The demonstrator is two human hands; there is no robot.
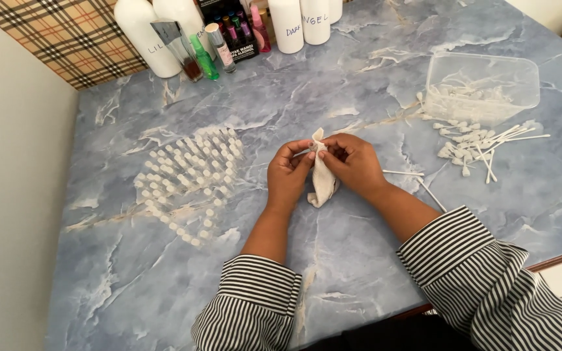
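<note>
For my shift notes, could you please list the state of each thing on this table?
left hand: pinching the cloth
right hand: pinching the cloth
white cloth: bunched, held
clear tub: open, upright
small vials: standing in rows
loose white sticks: scattered beside tub
white bottles: upright

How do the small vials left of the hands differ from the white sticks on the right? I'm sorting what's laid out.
The small vials stand upright in tidy rows, clear with white caps; the white sticks lie flat in a loose, crisscrossed heap, long and thin. The vials are apart from any box; the sticks spill beside a clear plastic container that holds more. Both rest on the blue marbled table.
</note>
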